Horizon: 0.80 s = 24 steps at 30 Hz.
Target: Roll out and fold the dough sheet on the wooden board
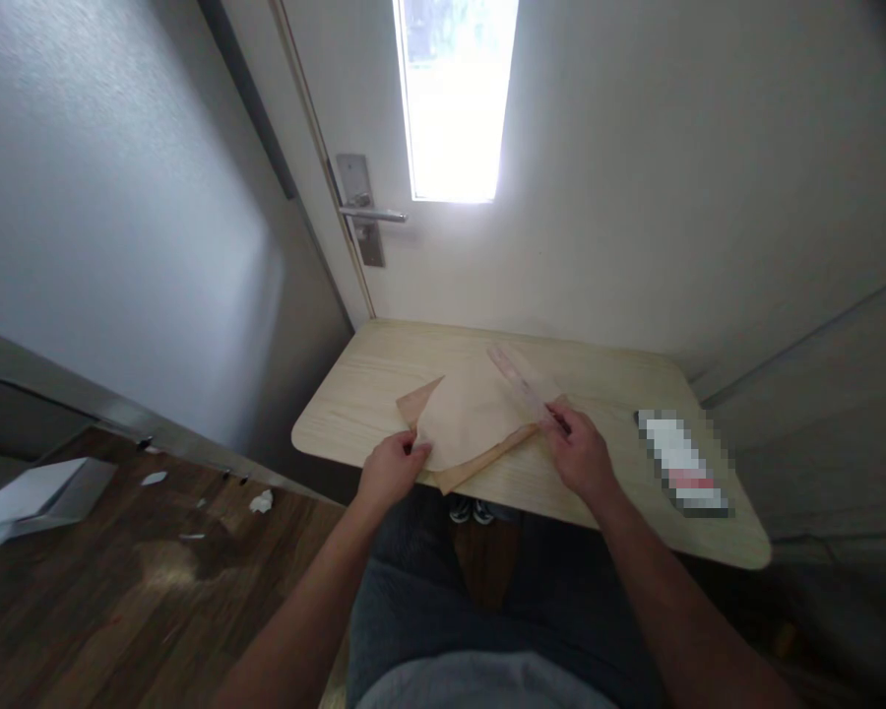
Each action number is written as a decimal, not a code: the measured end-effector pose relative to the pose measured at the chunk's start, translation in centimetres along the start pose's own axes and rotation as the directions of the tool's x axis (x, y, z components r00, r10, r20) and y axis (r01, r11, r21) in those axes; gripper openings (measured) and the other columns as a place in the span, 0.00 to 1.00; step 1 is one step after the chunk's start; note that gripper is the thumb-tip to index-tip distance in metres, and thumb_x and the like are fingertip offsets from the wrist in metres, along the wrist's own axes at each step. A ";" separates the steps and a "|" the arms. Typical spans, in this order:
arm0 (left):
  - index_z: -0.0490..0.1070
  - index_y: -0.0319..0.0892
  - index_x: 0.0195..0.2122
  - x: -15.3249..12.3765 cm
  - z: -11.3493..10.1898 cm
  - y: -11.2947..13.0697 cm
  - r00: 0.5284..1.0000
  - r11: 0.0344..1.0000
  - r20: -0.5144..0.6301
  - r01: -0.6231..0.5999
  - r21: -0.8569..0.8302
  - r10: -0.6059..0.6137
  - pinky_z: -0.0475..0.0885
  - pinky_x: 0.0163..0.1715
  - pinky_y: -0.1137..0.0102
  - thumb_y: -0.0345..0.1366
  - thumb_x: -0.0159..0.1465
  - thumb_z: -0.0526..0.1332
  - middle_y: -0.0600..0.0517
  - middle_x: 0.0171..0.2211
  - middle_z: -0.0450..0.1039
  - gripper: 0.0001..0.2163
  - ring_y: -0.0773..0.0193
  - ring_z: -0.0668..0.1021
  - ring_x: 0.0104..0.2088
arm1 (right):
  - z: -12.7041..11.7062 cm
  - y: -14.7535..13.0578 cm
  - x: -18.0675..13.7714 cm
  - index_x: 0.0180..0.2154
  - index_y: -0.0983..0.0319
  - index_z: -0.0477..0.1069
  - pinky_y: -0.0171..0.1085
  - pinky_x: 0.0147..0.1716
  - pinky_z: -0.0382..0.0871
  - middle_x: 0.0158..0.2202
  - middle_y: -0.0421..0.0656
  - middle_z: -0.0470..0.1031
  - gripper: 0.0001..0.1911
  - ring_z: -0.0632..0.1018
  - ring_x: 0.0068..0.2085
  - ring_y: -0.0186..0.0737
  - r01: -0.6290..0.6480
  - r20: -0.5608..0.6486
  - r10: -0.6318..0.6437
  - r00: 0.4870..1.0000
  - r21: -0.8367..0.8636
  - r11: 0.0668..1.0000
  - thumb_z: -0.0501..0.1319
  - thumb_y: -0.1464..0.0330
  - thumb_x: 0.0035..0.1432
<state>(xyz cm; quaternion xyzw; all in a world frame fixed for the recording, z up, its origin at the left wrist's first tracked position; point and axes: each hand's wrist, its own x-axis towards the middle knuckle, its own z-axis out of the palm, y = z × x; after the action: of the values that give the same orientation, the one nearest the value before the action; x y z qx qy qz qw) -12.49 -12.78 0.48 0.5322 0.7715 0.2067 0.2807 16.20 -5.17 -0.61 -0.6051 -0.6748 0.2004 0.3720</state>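
Your left hand pinches the paper at 7 o'clock. Your right hand clamps the ruler, which might skid if you loosen.

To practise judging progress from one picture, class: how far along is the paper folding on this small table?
Done: one flap of the brown paper is already turned over, its paler side up. In hand: the left hand presses the paper's left edge; the right hand holds a ruler-like strip along the flap's right edge. Left: darker corners stick out unevenly, so more folding seems likely.
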 end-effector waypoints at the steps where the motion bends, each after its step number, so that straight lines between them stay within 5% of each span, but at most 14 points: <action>1: 0.73 0.44 0.29 0.1 0.0 0.0 1.000 1.000 -0.008 -0.004 -0.019 0.004 0.60 0.30 0.68 0.45 0.64 0.58 0.50 0.27 0.75 0.12 0.57 0.76 0.31 | 0.0 -0.5 0.7 0.49 0.66 0.77 0.48 0.52 0.71 0.45 0.53 0.77 0.24 0.77 0.45 0.48 0.013 0.006 -0.013 1.000 0.010 1.000 0.55 0.56 0.62; 7: 0.69 0.44 0.25 1.8 -2.2 -1.0 0.999 0.996 -0.044 -0.022 -0.083 0.018 0.60 0.28 0.69 0.43 0.62 0.58 0.54 0.21 0.69 0.12 0.60 0.72 0.27 | 1.1 -2.9 3.5 0.50 0.65 0.77 0.47 0.50 0.72 0.45 0.53 0.78 0.24 0.78 0.43 0.46 0.054 0.035 -0.056 0.998 0.043 0.998 0.56 0.57 0.61; 13: 0.67 0.44 0.22 3.7 -4.9 -1.3 0.996 0.961 -0.034 -0.087 -0.263 0.081 0.62 0.28 0.71 0.47 0.58 0.61 0.57 0.20 0.65 0.14 0.64 0.69 0.26 | 2.4 -3.3 2.3 0.50 0.63 0.77 0.46 0.49 0.72 0.45 0.51 0.78 0.23 0.78 0.44 0.45 0.009 0.087 -0.014 0.996 0.061 0.998 0.55 0.57 0.62; 19: 0.71 0.42 0.33 4.6 -5.3 1.3 0.989 0.748 0.108 -0.002 -0.664 0.098 0.73 0.37 0.69 0.49 0.55 0.66 0.53 0.34 0.74 0.15 0.64 0.76 0.35 | 2.5 -2.3 2.4 0.52 0.65 0.76 0.44 0.50 0.71 0.46 0.53 0.77 0.22 0.77 0.45 0.45 0.059 0.090 -0.054 0.995 -0.061 0.996 0.53 0.60 0.65; 24: 0.73 0.42 0.35 4.7 -4.4 3.7 0.988 0.636 0.063 -0.042 -0.770 0.142 0.75 0.37 0.69 0.47 0.56 0.67 0.53 0.34 0.75 0.14 0.64 0.77 0.35 | 3.2 -4.3 8.3 0.56 0.63 0.73 0.41 0.52 0.68 0.50 0.53 0.75 0.21 0.76 0.51 0.46 0.241 0.293 -0.155 0.944 -0.286 0.927 0.52 0.65 0.68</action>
<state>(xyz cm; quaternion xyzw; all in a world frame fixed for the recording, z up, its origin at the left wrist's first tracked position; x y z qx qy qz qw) -14.10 -7.23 5.11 0.4128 0.5653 0.4964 0.5134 11.06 2.62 2.56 -0.5531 -0.7997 0.1292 0.1945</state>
